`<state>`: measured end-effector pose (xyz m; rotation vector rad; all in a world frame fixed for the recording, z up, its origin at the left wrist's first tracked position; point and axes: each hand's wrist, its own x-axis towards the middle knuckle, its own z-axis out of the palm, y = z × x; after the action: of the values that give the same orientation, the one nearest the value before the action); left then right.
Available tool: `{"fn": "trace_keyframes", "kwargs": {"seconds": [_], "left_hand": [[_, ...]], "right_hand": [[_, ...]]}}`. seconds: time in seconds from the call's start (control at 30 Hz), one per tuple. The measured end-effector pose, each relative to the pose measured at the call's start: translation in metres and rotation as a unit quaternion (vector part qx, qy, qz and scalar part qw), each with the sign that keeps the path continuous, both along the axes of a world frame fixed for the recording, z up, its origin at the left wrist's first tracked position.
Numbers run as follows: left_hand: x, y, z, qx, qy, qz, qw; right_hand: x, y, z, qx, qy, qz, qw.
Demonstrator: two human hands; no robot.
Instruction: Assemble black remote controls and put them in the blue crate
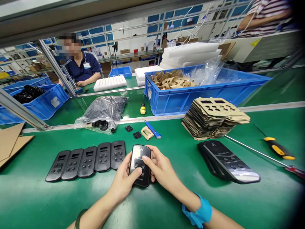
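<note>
Between my two hands is a black plastic device housing (pixel 140 156) with a glossy face and round buttons. My left hand (pixel 124 175) grips its left edge, the thumb lying on the lower face. From the right side my right hand (pixel 159 165) wraps round it, its thumb pressing on the face near the buttons. To the left stands a row of several matt black housings (pixel 88 162) with buttons and a small window. Beyond my hands lie two black rubber button pads (pixel 137 135), a tan adhesive cut-out (pixel 147 133) and a blue utility knife (pixel 153 129).
At right, glossy black housings (pixel 226 162) lie stacked beside a pile of tan die-cut sheets (pixel 209 117) and a yellow-black screwdriver (pixel 278 148). Behind are a plastic bag of black parts (pixel 103 111) and a blue bin (pixel 166 101). A co-worker (pixel 83 66) sits across.
</note>
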<state>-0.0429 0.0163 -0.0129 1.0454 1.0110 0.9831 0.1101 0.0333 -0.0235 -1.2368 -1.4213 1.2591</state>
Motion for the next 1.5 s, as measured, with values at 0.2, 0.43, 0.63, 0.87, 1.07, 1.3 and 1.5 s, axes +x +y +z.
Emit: {"fn": "trace_keyframes", "kwargs": {"seconds": [0.2,0.43,0.63,0.87,1.07,1.3,1.5], "left_hand": [[0.006,-0.005,0.006,-0.007,-0.025,-0.065,0.998],[0.001,-0.008,-0.005,-0.027,-0.076,-0.091,0.993],[-0.006,-0.018,-0.025,0.031,-0.070,-0.168,0.983],[-0.010,-0.003,-0.014,0.055,-0.031,-0.106,0.992],[-0.007,0.004,-0.005,-0.007,-0.029,0.028,0.999],[-0.009,0.005,0.000,-0.003,-0.029,0.044,0.999],[-0.011,0.006,0.001,-0.001,-0.028,0.033,0.999]], "right_hand": [[-0.003,-0.001,0.000,0.002,0.041,-0.015,0.999],[-0.004,-0.002,-0.004,0.050,0.018,-0.016,0.998],[0.010,-0.005,0.034,0.120,-0.181,0.064,0.974],[0.107,-0.015,0.085,0.143,-0.532,-0.119,0.826],[0.169,-0.007,0.068,0.063,-0.664,-0.186,0.721],[0.177,0.058,0.100,0.200,-0.633,-0.209,0.718],[0.173,0.061,0.105,0.248,-0.610,-0.235,0.714]]}}
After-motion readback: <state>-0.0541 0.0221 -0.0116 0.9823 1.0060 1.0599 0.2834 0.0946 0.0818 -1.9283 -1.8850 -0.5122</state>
